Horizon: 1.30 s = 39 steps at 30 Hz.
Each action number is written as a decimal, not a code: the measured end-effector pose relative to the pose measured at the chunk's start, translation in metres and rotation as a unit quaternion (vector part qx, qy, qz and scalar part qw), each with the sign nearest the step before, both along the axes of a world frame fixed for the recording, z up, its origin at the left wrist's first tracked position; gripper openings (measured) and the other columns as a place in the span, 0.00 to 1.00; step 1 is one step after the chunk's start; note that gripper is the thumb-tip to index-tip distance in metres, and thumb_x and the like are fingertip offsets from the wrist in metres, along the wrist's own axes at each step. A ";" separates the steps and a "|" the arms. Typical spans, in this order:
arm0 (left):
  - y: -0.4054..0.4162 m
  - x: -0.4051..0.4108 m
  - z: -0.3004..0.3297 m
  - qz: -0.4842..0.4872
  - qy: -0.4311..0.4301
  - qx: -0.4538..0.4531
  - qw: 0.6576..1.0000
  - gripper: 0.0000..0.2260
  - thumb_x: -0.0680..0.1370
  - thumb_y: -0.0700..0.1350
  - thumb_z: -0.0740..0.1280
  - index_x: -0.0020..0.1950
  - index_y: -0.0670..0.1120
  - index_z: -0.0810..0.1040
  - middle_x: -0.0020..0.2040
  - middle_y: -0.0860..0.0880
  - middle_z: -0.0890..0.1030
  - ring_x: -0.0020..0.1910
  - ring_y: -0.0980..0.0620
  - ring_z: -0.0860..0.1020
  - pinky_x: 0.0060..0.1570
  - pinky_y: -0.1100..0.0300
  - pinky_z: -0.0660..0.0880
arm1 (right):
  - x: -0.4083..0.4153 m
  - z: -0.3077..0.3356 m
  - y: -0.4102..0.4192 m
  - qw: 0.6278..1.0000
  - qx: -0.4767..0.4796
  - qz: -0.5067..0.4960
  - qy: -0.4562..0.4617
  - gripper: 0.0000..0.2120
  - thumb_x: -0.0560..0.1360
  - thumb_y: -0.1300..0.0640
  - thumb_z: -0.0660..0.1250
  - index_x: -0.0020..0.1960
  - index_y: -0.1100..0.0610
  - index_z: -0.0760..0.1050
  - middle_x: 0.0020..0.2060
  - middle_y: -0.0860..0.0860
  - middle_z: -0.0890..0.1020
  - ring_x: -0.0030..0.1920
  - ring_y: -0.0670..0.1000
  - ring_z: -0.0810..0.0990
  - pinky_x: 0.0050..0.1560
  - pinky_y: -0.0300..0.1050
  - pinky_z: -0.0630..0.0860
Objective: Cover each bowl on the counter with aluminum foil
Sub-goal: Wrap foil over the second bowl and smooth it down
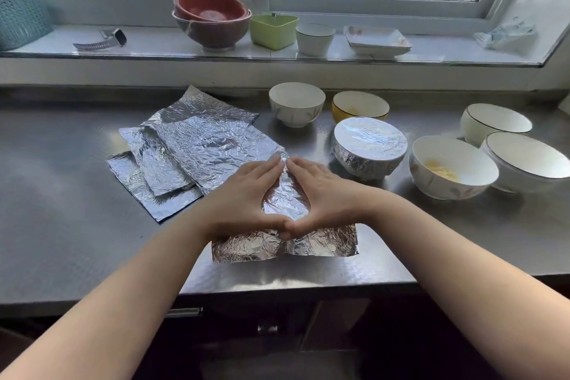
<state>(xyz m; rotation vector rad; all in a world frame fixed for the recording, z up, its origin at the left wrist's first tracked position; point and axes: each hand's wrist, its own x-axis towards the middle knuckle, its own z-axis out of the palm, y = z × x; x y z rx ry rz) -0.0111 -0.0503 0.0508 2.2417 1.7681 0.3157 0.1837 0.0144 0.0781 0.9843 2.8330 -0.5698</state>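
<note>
A crinkled silver foil sheet point(285, 203) lies at the near edge of the steel counter point(61, 194), and I press it flat with my left hand point(243, 194) and right hand point(324, 194), fingers straight, fingertips and thumbs meeting. Spare foil sheets point(185, 151) lie left; a foil-covered bowl point(368, 146) sits right among uncovered white bowls point(452, 166)

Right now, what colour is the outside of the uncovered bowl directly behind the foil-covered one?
Yellow outside, seen in the head view: the yellow bowl.
</note>
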 end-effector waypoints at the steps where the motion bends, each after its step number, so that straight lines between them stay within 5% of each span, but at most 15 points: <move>1: 0.000 0.000 0.001 -0.001 -0.004 -0.005 1.000 0.58 0.59 0.79 0.56 0.81 0.50 0.46 0.80 0.56 0.46 0.77 0.57 0.47 0.72 0.63 0.46 | 0.000 0.000 0.001 1.000 0.001 0.003 -0.008 0.60 0.66 0.31 0.71 0.80 0.54 0.38 0.79 0.50 0.42 0.78 0.49 0.40 0.75 0.43 0.41; 11: 0.001 -0.006 0.003 -0.033 -0.013 -0.023 0.999 0.61 0.56 0.76 0.67 0.81 0.53 0.43 0.79 0.59 0.43 0.75 0.60 0.46 0.69 0.69 0.41 | -0.003 -0.002 0.014 0.999 0.007 0.021 -0.047 0.65 0.61 0.32 0.76 0.79 0.50 0.35 0.79 0.50 0.41 0.78 0.53 0.40 0.78 0.49 0.47; 16: -0.005 -0.008 -0.012 -0.015 -0.163 0.027 0.986 0.56 0.57 0.67 0.77 0.79 0.60 0.52 0.77 0.62 0.49 0.77 0.60 0.51 0.73 0.55 0.60 | 0.006 -0.019 0.013 0.997 -0.017 0.012 0.077 0.65 0.58 0.34 0.78 0.79 0.46 0.39 0.78 0.45 0.46 0.78 0.49 0.45 0.78 0.48 0.50; 20: -0.011 -0.004 -0.021 -0.008 -0.248 0.074 0.966 0.54 0.57 0.64 0.79 0.78 0.59 0.56 0.77 0.57 0.53 0.76 0.63 0.53 0.70 0.70 0.56 | 0.013 -0.033 0.011 0.982 -0.041 0.003 0.183 0.64 0.57 0.37 0.80 0.78 0.41 0.40 0.77 0.43 0.48 0.76 0.42 0.49 0.74 0.38 0.51; 23: -0.012 -0.001 -0.028 -0.007 -0.289 0.116 0.950 0.53 0.58 0.62 0.79 0.78 0.56 0.56 0.76 0.52 0.57 0.77 0.58 0.55 0.72 0.70 0.54 | 0.014 -0.043 0.008 0.962 -0.055 -0.008 0.266 0.62 0.56 0.36 0.79 0.75 0.33 0.39 0.72 0.43 0.58 0.75 0.41 0.57 0.73 0.38 0.56; 27: -0.016 0.001 -0.038 0.018 -0.335 0.126 0.933 0.54 0.58 0.58 0.81 0.77 0.54 0.54 0.76 0.55 0.58 0.75 0.63 0.56 0.67 0.72 0.62 | 0.016 -0.060 0.002 0.934 -0.086 -0.048 0.344 0.62 0.57 0.39 0.79 0.78 0.43 0.43 0.70 0.52 0.65 0.73 0.43 0.64 0.69 0.34 0.62; 31: -0.018 0.006 -0.042 0.046 -0.368 0.130 0.919 0.56 0.59 0.55 0.81 0.77 0.58 0.49 0.76 0.50 0.59 0.76 0.57 0.58 0.54 0.74 0.71 | 0.015 -0.067 -0.001 0.921 -0.108 -0.080 0.366 0.64 0.57 0.42 0.80 0.79 0.46 0.41 0.75 0.51 0.59 0.76 0.38 0.56 0.71 0.31 0.56; 34: -0.018 0.009 -0.042 0.056 -0.379 0.125 0.915 0.57 0.59 0.53 0.81 0.77 0.58 0.47 0.76 0.46 0.60 0.76 0.58 0.57 0.52 0.80 0.68 | 0.014 -0.067 -0.003 0.914 -0.126 -0.097 0.373 0.66 0.56 0.39 0.79 0.78 0.42 0.36 0.79 0.50 0.53 0.77 0.37 0.48 0.74 0.35 0.52; 37: -0.019 0.007 -0.042 0.052 -0.357 0.118 0.925 0.61 0.58 0.56 0.83 0.78 0.56 0.45 0.75 0.48 0.60 0.75 0.64 0.56 0.63 0.76 0.61 | 0.014 -0.067 -0.004 0.912 -0.134 -0.096 0.375 0.66 0.56 0.41 0.80 0.77 0.39 0.35 0.78 0.51 0.55 0.77 0.44 0.56 0.70 0.49 0.67; 39: -0.019 0.006 -0.040 0.046 -0.358 0.107 0.926 0.61 0.58 0.54 0.83 0.78 0.59 0.44 0.76 0.49 0.58 0.75 0.66 0.54 0.56 0.75 0.69 | 0.017 -0.065 -0.003 0.909 -0.155 -0.084 0.378 0.66 0.57 0.46 0.82 0.76 0.34 0.37 0.77 0.50 0.55 0.70 0.50 0.71 0.52 0.46 0.79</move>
